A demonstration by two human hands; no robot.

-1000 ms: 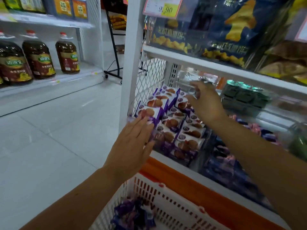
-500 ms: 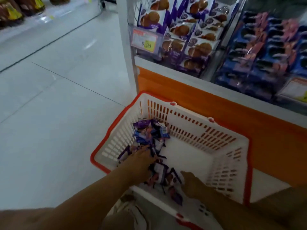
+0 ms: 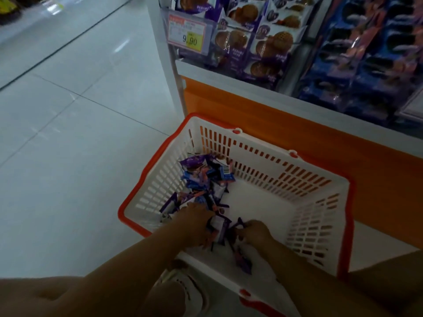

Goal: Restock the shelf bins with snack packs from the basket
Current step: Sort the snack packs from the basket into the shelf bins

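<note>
A white slatted plastic basket with an orange-red rim (image 3: 263, 172) is sitting on the pale tiled floor (image 3: 68, 138), right against the orange base panel (image 3: 251, 115) of the shelf unit. A loose heap of small purple, blue and white snack packs (image 3: 201, 177) is lying in the left half of the basket, running from the far left corner towards the near wall. The right half of the basket's bottom is showing bare white.

Both arms are reaching down into the basket from the near side. The left hand (image 3: 196, 221) is lying on the near end of the heap with its fingers curled down into the packs, and it is gripping a purple-and-white pack (image 3: 219, 226) that is sticking out from under the fingers. The right hand (image 3: 254, 231) is working just beside it, fingers curled and narrow, pinching the edge of a dark purple pack (image 3: 239, 221). The two hands are nearly touching. A few more dark packs (image 3: 242, 259) are lying under the right wrist.

Above the orange panel, the clear shelf bin of purple-and-white biscuit packs (image 3: 267, 42) is standing full at the front. A red-and-yellow price tag reading 9.90 (image 3: 186, 33) is hanging on its left face. To the right, blue packs with pink details (image 3: 377, 56) are filling the neighbouring bin. A white shoe (image 3: 183, 291) is showing at the near edge of the basket, below the left forearm.
</note>
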